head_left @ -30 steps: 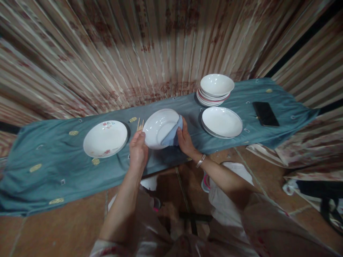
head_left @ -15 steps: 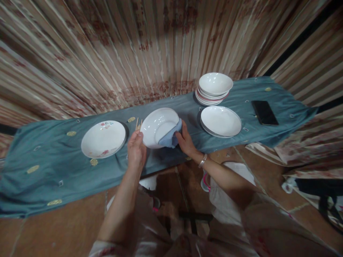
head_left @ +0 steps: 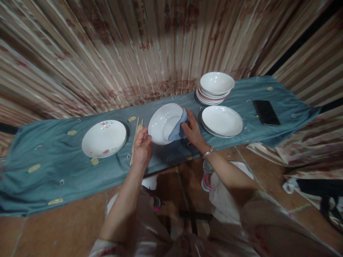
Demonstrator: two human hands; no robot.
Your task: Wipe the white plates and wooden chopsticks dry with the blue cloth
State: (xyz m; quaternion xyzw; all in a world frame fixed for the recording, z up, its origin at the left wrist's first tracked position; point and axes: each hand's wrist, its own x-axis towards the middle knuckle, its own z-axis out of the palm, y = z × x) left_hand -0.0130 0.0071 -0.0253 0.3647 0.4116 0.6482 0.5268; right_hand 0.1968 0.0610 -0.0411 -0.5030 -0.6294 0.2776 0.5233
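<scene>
A white plate [head_left: 162, 123] is held tilted above the cloth-covered table, its inner face toward me. My left hand [head_left: 143, 148] grips its left rim, fingers closed on the edge. On the right rim, my right hand [head_left: 193, 130] pinches a blue cloth [head_left: 177, 129] that is folded over the edge and covers part of the plate's inside. Several wooden chopsticks [head_left: 135, 137] lie on the table just left of the plate, partly behind my left hand.
A flower-patterned plate [head_left: 104, 139] lies at left on the teal tablecloth [head_left: 72, 171]. To the right are a low stack of plates [head_left: 222, 121], a stack of bowls [head_left: 216, 85] behind it, and a black phone [head_left: 266, 112]. A pleated curtain [head_left: 120, 53] hangs along the back.
Both hands have moved right with the plate and the cloth, slightly away from me. More of the chopsticks now shows beside my left hand.
</scene>
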